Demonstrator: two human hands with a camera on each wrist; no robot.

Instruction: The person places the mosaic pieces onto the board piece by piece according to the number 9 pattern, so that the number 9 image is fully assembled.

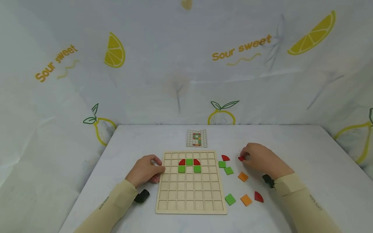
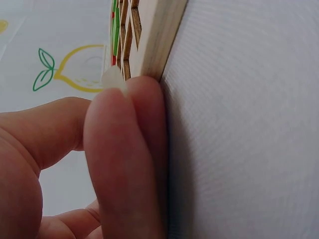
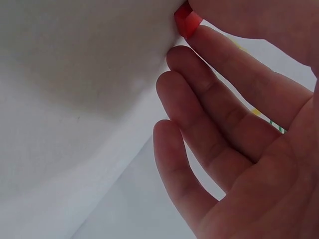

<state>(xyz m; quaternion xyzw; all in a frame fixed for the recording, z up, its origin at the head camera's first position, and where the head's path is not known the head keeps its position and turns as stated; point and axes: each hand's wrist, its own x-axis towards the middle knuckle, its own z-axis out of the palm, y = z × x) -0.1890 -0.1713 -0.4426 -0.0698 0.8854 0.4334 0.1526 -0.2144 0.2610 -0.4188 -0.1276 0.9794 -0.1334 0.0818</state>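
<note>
At the left edge of the wooden grid board (image 1: 189, 195), my left hand (image 1: 145, 170) holds the rim, its fingertips on the edge in the left wrist view. Two red quarter-round tiles (image 1: 182, 162) and several green square tiles (image 1: 189, 162) form an arch in the board's upper cells. Off to the right, my right hand (image 1: 259, 158) pinches a red quarter-round tile (image 3: 188, 21) between thumb and index finger, low over the table. The other right-hand fingers are spread loosely in the right wrist view. Part of that tile is hidden by the fingers.
Loose tiles lie right of the board: green squares (image 1: 230, 199), orange squares (image 1: 246, 200) and red quarter-rounds (image 1: 258, 196). Behind the board lies a pattern card (image 1: 196, 138). A white cloth with lemon prints (image 1: 163, 81) hangs behind the white table.
</note>
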